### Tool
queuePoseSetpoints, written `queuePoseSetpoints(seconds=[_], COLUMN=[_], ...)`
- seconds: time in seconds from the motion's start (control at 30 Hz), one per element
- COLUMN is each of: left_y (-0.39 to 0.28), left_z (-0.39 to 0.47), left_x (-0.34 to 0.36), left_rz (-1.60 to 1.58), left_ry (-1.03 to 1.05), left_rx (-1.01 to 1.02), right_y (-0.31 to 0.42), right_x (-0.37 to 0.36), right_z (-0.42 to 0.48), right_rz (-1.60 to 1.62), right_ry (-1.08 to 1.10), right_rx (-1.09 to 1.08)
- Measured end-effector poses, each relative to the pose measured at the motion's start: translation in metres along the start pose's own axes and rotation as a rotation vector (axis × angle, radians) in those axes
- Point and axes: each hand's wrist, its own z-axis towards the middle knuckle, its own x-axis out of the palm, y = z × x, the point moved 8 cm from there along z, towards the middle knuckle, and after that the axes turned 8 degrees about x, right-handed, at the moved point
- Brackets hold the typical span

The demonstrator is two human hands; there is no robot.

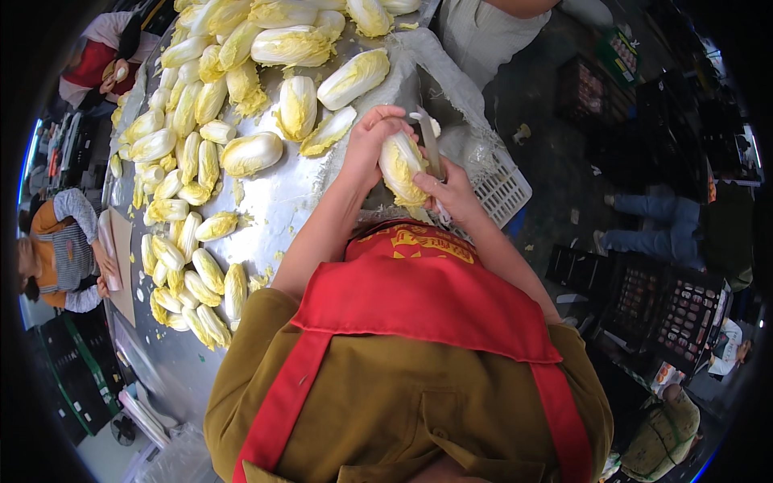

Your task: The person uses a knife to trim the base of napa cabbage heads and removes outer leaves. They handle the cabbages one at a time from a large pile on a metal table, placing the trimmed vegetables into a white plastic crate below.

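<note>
A small napa cabbage (401,169) is held in front of the red apron, its pale base up and yellow leaves down. My left hand (375,142) wraps its upper left side. In my right hand (450,190) is a knife (430,142), blade pointing up and away beside the cabbage. My right thumb rests against the cabbage's lower right side. Just left of my left hand, a loose yellow leaf (329,131) lies on the metal table (302,199). Whole cabbages (353,78) lie beyond it.
Many napa cabbages (181,121) are heaped across the table's left and far side. A white woven sack (447,72) hangs over a white plastic basket (504,193) to the right. People stand at the table's left edge, one handling a wrapped roll (110,250). Dark crates (688,314) stand at right.
</note>
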Motion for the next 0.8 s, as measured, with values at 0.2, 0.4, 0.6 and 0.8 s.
queuePoseSetpoints(seconds=[0.2,0.4,0.6,0.8], left_y=[-0.002,0.01,0.005,0.001], left_z=[-0.002,-0.009,-0.012,-0.014], left_x=[-0.005,-0.013,-0.017,-0.015], left_rz=[0.258,0.169,0.123,0.117], left_ry=[-0.166,-0.07,-0.029,0.106], left_rx=[0.199,0.003,-0.054,-0.106], right_y=[0.04,0.045,0.033,0.03], right_x=[0.002,-0.007,-0.02,-0.018], right_z=[-0.008,-0.017,-0.013,-0.02], right_rz=[-0.146,-0.437,-0.202,-0.143], right_ry=[-0.216,-0.223,-0.14,-0.111], right_rx=[-0.424,-0.403,-0.292,-0.241])
